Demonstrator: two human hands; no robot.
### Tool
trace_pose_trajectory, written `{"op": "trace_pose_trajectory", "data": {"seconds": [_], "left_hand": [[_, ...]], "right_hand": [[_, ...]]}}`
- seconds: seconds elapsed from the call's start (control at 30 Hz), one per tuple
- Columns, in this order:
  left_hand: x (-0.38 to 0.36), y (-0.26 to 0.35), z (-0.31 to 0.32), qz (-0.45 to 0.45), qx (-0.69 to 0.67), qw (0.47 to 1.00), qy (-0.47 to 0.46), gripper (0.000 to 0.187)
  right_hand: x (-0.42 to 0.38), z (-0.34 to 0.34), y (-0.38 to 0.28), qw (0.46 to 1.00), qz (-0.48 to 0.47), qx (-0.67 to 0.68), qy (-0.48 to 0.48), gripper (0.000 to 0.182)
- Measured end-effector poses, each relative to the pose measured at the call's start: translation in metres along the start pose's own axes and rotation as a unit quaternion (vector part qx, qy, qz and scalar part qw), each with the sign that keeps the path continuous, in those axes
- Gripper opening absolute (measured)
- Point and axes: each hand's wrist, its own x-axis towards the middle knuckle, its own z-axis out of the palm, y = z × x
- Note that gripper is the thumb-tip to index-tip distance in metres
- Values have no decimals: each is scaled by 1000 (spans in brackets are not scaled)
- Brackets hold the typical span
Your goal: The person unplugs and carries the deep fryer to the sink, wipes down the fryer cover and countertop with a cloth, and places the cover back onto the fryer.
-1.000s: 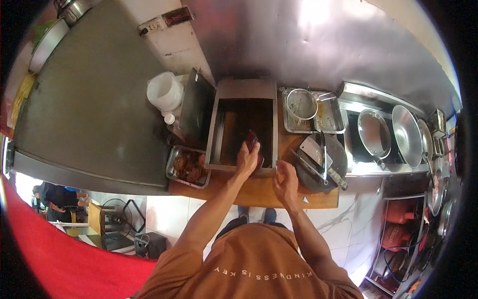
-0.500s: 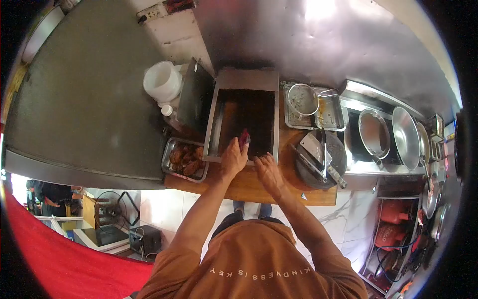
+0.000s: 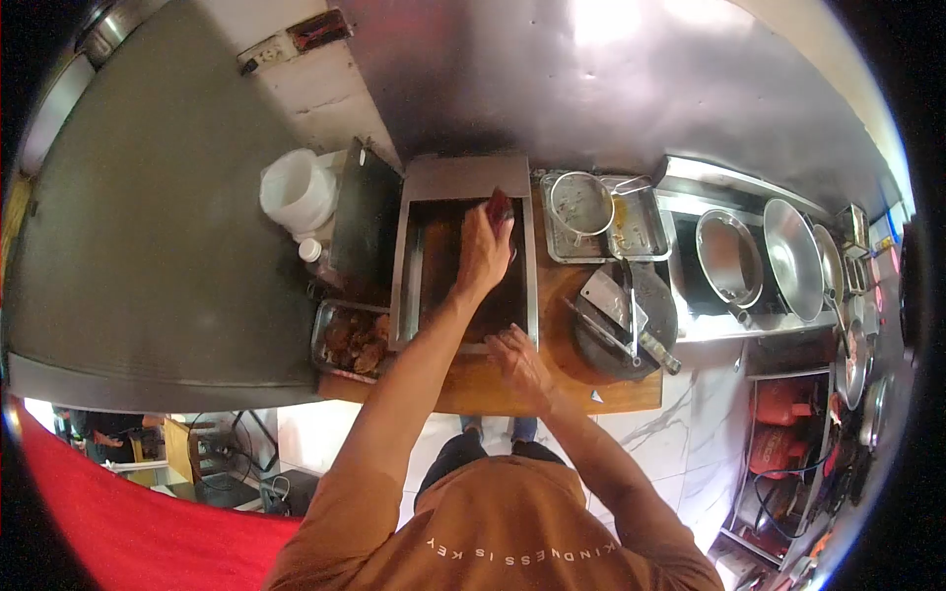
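My left hand (image 3: pixel 483 251) reaches into a deep rectangular metal box (image 3: pixel 402 286) on the wooden counter and is shut on a dark red cloth-like thing (image 3: pixel 499 205), pressed near the box's far right corner. The inside of the box looks dark brown. My right hand (image 3: pixel 517 360) rests with fingers spread on the counter at the box's near rim, holding nothing.
A tray of fried brown pieces (image 3: pixel 350 340) sits left of the box, with a dark lid (image 3: pixel 363 222) and a white tub (image 3: pixel 296 189) behind it. To the right are a steel tray with a strainer (image 3: pixel 581 202), a round chopping block (image 3: pixel 641 330) with a cleaver (image 3: pixel 609 291), and woks (image 3: pixel 734 258).
My left hand has carried the red thing from the near edge of the box to its far end. My right hand has shifted slightly left along the front rim.
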Motion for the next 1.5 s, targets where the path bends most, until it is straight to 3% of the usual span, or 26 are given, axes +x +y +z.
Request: {"op": "trace_pose_trajectory", "data": {"seconds": [0.1,0.17,0.23,0.3,0.37,0.47,0.5,0.57,0.63,0.67,0.77,0.83,0.93,1.03,1.1,1.23,1.3,1.33,1.37,1.4,1.43,1.5], "left_hand": [[59,-5,40,101,99,990,13,49],[83,-15,70,111,192,975,-24,53],[85,-36,100,110,240,964,-40,57],[72,-55,128,104,248,962,-35,61],[60,-51,130,100,256,957,-96,54],[43,-39,122,122,328,926,-141,44],[33,-37,121,153,333,923,-116,38],[29,6,83,69,243,936,-247,29],[9,32,52,-8,104,972,-209,22],[-2,28,45,-3,76,982,-174,26],[-44,70,-32,-148,-117,968,-164,37],[-91,96,-85,-223,-171,952,-120,43],[-188,107,-137,-352,-350,868,26,42],[-298,84,-177,-449,-454,756,145,44],[-377,60,-188,-436,-492,717,232,41],[-547,7,-195,-444,-618,518,390,36],[-650,-29,-182,-412,-573,545,452,35],[-693,-30,-181,-408,-558,564,452,33],[-728,-26,-178,-404,-544,583,448,31],[-749,-20,-171,-465,-473,546,512,28],[-781,-18,-161,-446,-444,564,535,28],[-829,-4,-153,-536,-396,515,540,22]], "right_hand": [[-6,4,-1,1000,3,12,4,31],[1,-4,-11,988,89,124,-8,33],[3,-10,-13,996,72,13,-49,35],[7,-15,-17,994,80,16,-70,45],[12,-22,-21,991,75,39,-104,59],[9,-17,-22,996,76,20,-43,47],[11,-14,-22,997,74,21,-11,42],[20,-23,-26,998,64,21,-18,40],[24,-25,-31,998,59,5,-15,40],[29,-35,-39,997,52,58,8,38],[23,-24,-25,999,15,38,10,34],[22,-25,-25,999,19,35,-20,34],[22,-37,-29,994,39,48,-90,39],[16,-16,-17,999,-30,6,19,25],[14,-18,-17,999,-38,0,-2,29],[19,-28,-26,998,-45,-8,-49,28],[17,-21,-21,998,-62,-16,-25,26],[15,-13,-6,996,-36,-30,-82,38],[13,-15,-15,995,-47,-48,-72,43],[14,-20,-26,994,-56,-66,-61,48],[14,-24,-38,993,-64,-85,-48,53],[10,-26,-57,989,-99,-92,-69,60]]}}
